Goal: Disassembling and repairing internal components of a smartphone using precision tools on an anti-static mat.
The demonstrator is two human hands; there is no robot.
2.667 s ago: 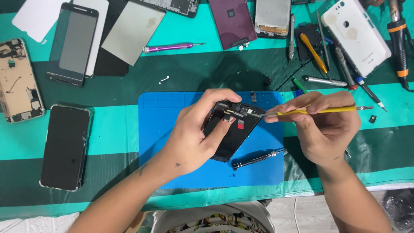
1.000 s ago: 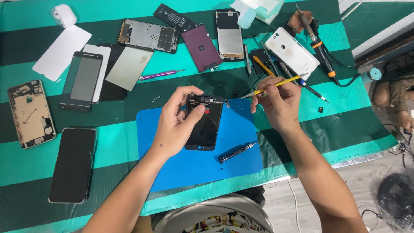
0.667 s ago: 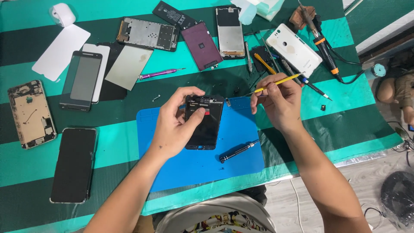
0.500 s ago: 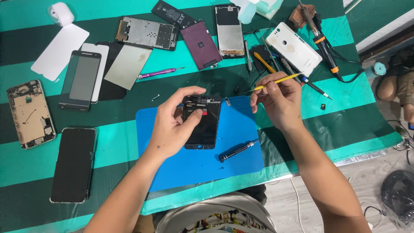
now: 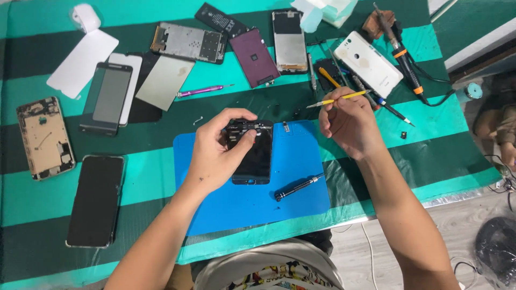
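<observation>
Head view, near to far. Blue mat (image 5: 215, 209), table's near edge: bare room at its near corners; black screwdriver (image 5: 299, 187) parked right. Left hand (image 5: 215, 153) wraps dark phone (image 5: 253, 153), tilted up mid-mat for access. Right hand (image 5: 348, 126) pinches yellow tool (image 5: 344, 98), lifted clear. Far edge: crowded phone parts.

Bright, even light falls from above across the whole scene, with colours clear and well saturated. Shadows are soft and short; a faint one lies on the blue mat (image 5: 301, 188) under the left hand (image 5: 217, 156), and another under the right hand (image 5: 349, 126). A dull sheen shows on the dark phone screen (image 5: 97, 198) at the left. Focus is sharp at the centre. Straight stripes of the table cover (image 5: 80, 59) bow slightly toward the edges, showing wide-angle distortion. The lower right corner is dimmer.
</observation>
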